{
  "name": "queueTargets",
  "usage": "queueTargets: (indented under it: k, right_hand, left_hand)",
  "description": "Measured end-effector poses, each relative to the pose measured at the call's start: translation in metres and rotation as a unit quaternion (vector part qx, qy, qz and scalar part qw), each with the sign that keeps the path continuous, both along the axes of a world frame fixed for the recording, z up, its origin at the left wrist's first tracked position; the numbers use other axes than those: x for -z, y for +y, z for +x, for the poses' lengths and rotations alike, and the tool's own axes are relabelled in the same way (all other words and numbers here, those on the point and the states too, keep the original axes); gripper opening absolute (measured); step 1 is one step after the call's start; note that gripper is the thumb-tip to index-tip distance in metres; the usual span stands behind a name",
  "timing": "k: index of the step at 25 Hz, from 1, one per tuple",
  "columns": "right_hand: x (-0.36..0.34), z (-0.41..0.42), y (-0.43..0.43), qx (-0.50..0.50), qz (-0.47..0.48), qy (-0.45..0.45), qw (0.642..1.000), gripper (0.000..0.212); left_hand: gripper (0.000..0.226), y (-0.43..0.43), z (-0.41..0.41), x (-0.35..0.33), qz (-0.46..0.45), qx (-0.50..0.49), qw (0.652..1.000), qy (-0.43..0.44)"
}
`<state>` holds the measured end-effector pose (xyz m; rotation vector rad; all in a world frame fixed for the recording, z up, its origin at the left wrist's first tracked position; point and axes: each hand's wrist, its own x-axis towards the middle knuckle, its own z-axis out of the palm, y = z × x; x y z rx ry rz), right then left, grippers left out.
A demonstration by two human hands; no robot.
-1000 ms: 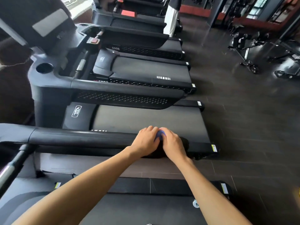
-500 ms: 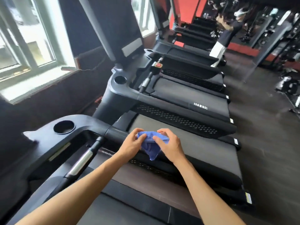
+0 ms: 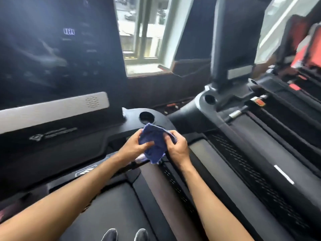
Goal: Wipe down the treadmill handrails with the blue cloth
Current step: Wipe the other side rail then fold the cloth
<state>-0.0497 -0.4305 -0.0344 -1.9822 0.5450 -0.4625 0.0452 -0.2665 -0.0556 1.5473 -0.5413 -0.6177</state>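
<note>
blue cloth (image 3: 154,143) bunched up, gripped by both hands: left hand (image 3: 134,146) closed at 9, right hand (image 3: 177,147) closed at 3. handrail (image 3: 231,173) seen running 11-to-5, right hand nearer, probably wiped next.

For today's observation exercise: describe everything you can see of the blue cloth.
The blue cloth is a soft, slightly fuzzy rag, crumpled and bunched, with one ragged corner hanging down. It is held up between both hands, left hand and right hand, just below the round cup holder of the treadmill console.
</note>
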Motion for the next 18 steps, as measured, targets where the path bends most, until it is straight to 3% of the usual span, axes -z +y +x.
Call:
queueTargets:
  k: [4, 8, 11, 15, 18]
  right_hand:
    - [-0.004, 0.046, 0.019, -0.074, 0.088, -0.042, 0.992, 0.013]
    - [-0.012, 0.07, 0.045, -0.159, 0.164, -0.035, 0.973, 0.011]
    - [-0.014, 0.078, 0.07, -0.185, 0.153, -0.035, 0.97, 0.012]
    - [-0.021, 0.089, 0.105, -0.218, 0.19, -0.028, 0.957, 0.011]
    - [-0.031, 0.101, 0.128, -0.23, 0.263, 0.011, 0.937, 0.012]
  left_hand:
    - [0.013, 0.04, 0.005, -0.011, -0.006, -0.15, 0.988, 0.033]
    - [0.026, 0.074, -0.005, -0.023, -0.048, -0.274, 0.953, 0.118]
    - [0.036, 0.099, -0.011, -0.027, -0.056, -0.367, 0.915, 0.159]
    - [0.034, 0.134, -0.016, -0.033, -0.012, -0.421, 0.904, 0.073]
    - [0.009, 0.161, -0.014, -0.049, 0.028, -0.382, 0.924, 0.012]
